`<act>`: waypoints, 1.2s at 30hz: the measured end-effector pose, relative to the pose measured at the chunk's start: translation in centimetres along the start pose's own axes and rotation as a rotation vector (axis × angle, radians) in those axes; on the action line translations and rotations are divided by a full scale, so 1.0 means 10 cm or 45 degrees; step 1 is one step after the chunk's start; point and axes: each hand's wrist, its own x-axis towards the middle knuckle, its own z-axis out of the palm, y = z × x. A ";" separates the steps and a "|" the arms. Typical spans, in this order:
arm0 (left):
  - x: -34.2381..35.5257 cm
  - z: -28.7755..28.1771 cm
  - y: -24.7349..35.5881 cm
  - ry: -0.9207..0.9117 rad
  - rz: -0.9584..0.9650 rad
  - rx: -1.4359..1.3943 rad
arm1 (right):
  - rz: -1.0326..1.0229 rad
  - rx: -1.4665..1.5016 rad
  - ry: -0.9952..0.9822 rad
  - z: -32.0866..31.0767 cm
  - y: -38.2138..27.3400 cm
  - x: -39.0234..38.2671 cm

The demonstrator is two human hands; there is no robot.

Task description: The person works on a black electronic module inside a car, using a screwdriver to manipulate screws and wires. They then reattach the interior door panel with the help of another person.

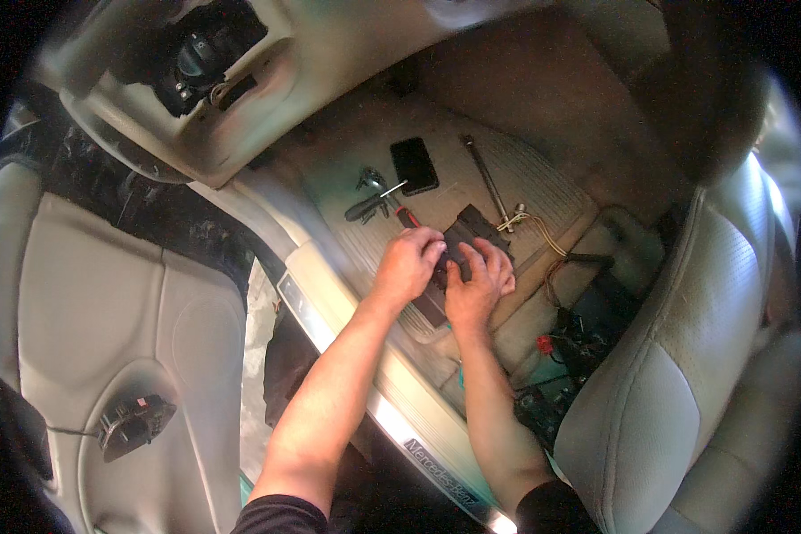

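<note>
Your right hand [478,283] grasps the dark box [468,230] over the floor mat [547,187]; your left hand [408,264] meets its edge, its pinch unclear. It looks light, stiff, perhaps brittle: hold its long sides.

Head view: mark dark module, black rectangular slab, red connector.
Dark module [465,232]: head view, exposed upper face.
Black rectangular slab [415,165]: head view, middle of its face.
Red connector [544,344]: head view, its red body.

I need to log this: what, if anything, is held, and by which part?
The dark module: left hand at its left edge, right hand over its right side; whether gripped or merely touched is unclear.
</note>
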 end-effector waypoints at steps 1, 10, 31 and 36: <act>-0.01 -0.01 -0.02 0.025 -0.086 -0.038 | 0.058 -0.063 -0.001 -0.04 -0.06 0.01; -0.14 0.05 -0.10 0.065 -0.090 0.017 | 0.267 -0.170 -0.208 -0.07 -0.07 0.02; -0.18 0.18 -0.20 0.007 -0.069 0.069 | 0.339 -0.332 -0.277 -0.11 -0.15 0.06; -0.17 0.16 -0.15 -0.008 -0.111 0.054 | 0.301 -0.374 -0.244 -0.09 -0.10 0.04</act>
